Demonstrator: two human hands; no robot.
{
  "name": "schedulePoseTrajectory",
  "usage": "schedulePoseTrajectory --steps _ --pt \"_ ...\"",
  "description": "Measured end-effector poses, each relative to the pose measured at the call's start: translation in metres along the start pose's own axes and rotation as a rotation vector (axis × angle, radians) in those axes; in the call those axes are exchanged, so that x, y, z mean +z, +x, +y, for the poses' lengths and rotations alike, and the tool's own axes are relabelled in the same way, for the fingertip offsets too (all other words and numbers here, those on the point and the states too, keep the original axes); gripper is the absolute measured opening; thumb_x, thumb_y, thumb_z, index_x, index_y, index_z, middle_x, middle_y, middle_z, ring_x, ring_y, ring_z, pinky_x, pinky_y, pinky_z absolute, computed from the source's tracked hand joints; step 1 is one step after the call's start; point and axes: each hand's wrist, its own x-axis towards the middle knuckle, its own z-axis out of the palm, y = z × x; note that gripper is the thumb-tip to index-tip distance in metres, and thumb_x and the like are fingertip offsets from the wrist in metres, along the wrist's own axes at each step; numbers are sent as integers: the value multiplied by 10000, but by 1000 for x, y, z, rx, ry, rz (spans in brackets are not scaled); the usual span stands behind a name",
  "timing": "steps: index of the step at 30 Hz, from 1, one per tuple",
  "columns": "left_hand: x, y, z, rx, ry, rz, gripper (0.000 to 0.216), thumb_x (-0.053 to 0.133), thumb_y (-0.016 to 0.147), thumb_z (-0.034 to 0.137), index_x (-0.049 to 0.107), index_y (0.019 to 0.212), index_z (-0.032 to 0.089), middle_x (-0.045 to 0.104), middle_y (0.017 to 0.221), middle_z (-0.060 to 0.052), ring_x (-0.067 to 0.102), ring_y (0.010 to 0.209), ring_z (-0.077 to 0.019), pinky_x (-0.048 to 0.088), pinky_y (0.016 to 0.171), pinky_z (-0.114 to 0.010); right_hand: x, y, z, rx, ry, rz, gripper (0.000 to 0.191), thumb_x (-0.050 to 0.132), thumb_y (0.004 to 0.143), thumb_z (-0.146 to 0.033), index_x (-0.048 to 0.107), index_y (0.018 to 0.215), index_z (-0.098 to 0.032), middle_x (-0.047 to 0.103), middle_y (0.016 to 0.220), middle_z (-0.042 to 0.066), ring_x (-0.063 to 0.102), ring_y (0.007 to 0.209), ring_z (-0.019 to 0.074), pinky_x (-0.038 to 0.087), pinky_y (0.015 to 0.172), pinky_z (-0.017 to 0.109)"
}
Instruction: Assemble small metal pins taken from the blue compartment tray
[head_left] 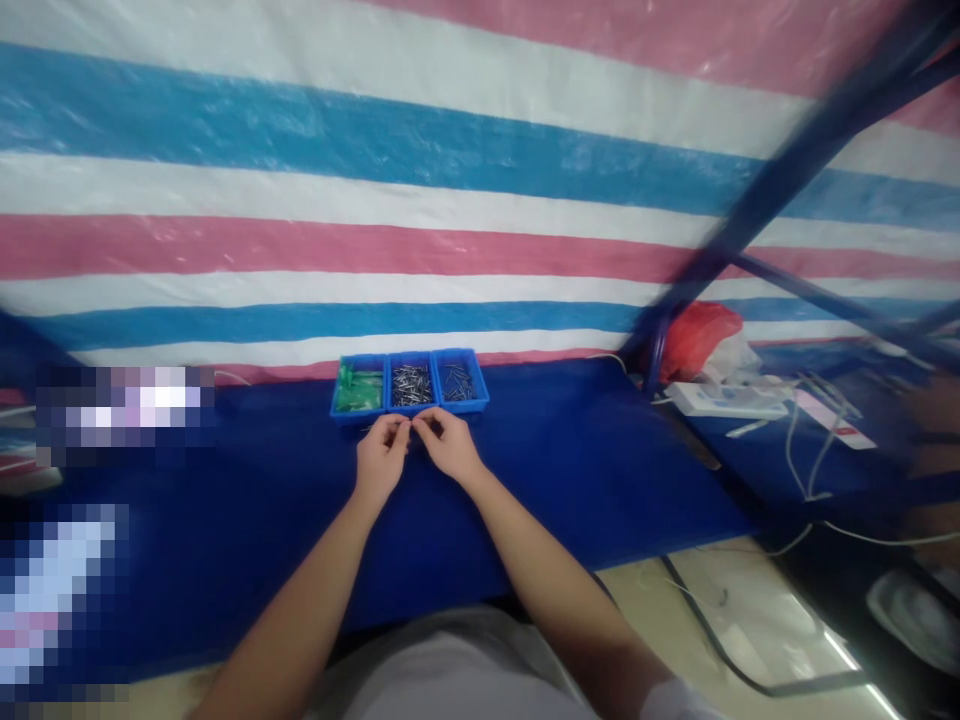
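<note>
My left hand [384,450] and my right hand [446,440] meet fingertip to fingertip just in front of the blue bins. Both have thumb and forefinger pinched together; whatever lies between them is too small to make out. The left bin [335,400] holds green pieces [360,388], perhaps in plastic wrapping. In the middle bin [411,408] is a heap of small metal pins or screws [411,384]. Fewer thin metal pieces [457,382] lie in the right bin [481,392]. The three bins stand side by side, touching.
The bins sit on a dark blue table [585,470] before a striped plastic sheet [375,240]. Dark frame bars [750,215] slant at right. A red bag [697,340], a white box [724,400] and cables [795,450] lie on the neighbouring table. Blurred patches cover the left side.
</note>
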Motion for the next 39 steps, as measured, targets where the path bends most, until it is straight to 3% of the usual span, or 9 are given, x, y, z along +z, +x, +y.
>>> schedulePoseTrajectory --steps 10,23,32,39 --pt "-1 0 0 -5 32 0 332 548 925 508 655 892 196 652 675 -1 634 608 -147 510 646 -269 1 -1 -1 -49 37 -9 152 613 889 -301 712 974 -222 733 893 28 683 816 180 517 748 292" --pt "0 0 1 -17 -81 -17 332 617 880 489 670 1038 202 690 767 -23 658 633 -147 548 620 -263 -1 -1 -3 -33 -59 -52 266 510 964 -375 702 872 -217 714 824 17 627 735 173 464 684 278" --pt "0 0 -2 -6 11 16 309 564 915 490 660 945 197 681 720 -12 649 604 -143 530 635 -267 3 -1 -1 -31 63 -10 170 629 880 -325 710 994 -229 737 919 32 687 832 188 527 750 299" --pt "0 -1 2 -16 -35 10 343 600 888 513 686 975 193 696 744 -25 657 616 -150 543 619 -266 2 -1 0 -40 35 -19 166 570 923 -324 694 967 -221 717 888 25 661 794 176 513 735 291"
